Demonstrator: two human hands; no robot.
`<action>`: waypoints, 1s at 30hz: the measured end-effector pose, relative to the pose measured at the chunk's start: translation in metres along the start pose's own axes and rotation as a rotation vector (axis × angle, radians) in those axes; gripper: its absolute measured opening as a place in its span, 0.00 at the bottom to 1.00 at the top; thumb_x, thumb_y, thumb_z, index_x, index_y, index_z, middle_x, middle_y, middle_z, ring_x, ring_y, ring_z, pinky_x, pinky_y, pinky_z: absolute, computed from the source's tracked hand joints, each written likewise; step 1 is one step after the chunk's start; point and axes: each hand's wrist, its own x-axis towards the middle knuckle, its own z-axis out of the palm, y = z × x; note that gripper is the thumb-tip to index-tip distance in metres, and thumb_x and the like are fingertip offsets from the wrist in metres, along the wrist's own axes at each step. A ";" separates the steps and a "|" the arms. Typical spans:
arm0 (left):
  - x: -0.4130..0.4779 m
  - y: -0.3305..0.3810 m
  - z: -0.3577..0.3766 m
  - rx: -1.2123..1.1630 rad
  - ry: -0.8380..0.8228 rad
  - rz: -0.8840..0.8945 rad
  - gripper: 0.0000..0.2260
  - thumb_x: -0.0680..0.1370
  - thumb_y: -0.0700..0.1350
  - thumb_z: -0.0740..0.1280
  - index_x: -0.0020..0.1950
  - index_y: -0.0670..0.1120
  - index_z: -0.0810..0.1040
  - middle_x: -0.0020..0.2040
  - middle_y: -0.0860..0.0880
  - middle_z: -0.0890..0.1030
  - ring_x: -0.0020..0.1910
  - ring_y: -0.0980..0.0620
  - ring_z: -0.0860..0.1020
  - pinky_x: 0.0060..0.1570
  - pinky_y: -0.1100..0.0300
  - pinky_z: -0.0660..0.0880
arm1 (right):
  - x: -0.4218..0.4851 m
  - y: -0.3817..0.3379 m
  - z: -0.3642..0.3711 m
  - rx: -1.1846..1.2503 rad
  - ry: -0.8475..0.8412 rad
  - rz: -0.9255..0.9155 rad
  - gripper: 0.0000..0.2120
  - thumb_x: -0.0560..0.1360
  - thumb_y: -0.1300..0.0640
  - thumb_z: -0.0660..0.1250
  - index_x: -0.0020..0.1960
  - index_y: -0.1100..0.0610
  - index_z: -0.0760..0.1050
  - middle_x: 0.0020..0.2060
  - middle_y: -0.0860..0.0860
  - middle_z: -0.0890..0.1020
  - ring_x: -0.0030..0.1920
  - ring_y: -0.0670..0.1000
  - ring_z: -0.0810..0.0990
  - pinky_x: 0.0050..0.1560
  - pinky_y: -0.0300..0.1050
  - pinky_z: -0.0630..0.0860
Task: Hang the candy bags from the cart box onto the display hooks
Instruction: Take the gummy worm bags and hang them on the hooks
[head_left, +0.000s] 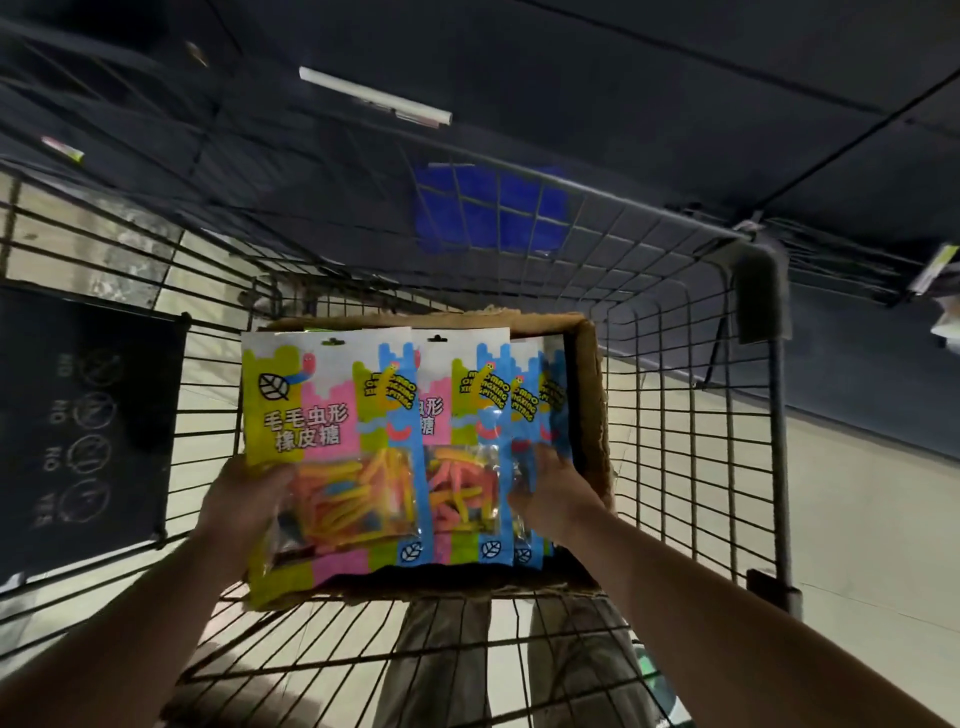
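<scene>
Several bright candy bags of gummy worms stand fanned out in a cardboard box inside a wire shopping cart. My left hand grips the left edge of the front bag, thumb on its clear window. My right hand holds the right side of the fanned stack, fingers curled round the bags behind. Both bags' hang holes point up and away from me. No display hooks show plainly; the dark wall beyond is blurred.
A dark sign with round icons hangs on the cart's left side. The cart's grey corner post stands at the right. A blue panel shows through the far mesh. Pale floor lies below, my trouser legs under the cart.
</scene>
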 end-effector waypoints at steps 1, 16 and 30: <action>-0.001 0.002 -0.003 -0.033 -0.006 0.004 0.12 0.73 0.42 0.72 0.54 0.41 0.81 0.44 0.41 0.83 0.37 0.44 0.82 0.23 0.65 0.76 | 0.001 0.000 0.002 0.036 0.000 -0.008 0.29 0.77 0.51 0.63 0.75 0.51 0.56 0.71 0.57 0.64 0.64 0.60 0.74 0.62 0.52 0.74; 0.001 -0.015 0.007 -0.122 -0.158 0.092 0.33 0.60 0.55 0.75 0.62 0.43 0.76 0.60 0.40 0.80 0.59 0.41 0.79 0.61 0.41 0.74 | 0.014 -0.021 0.024 0.469 0.177 0.036 0.21 0.67 0.50 0.77 0.48 0.53 0.67 0.41 0.45 0.73 0.36 0.41 0.70 0.28 0.33 0.67; -0.067 0.041 0.001 -0.269 -0.284 0.234 0.17 0.66 0.46 0.75 0.53 0.47 0.81 0.53 0.42 0.84 0.54 0.41 0.81 0.58 0.43 0.76 | -0.058 -0.014 -0.015 0.806 0.225 0.006 0.14 0.67 0.53 0.77 0.50 0.58 0.82 0.44 0.54 0.86 0.45 0.57 0.84 0.52 0.56 0.81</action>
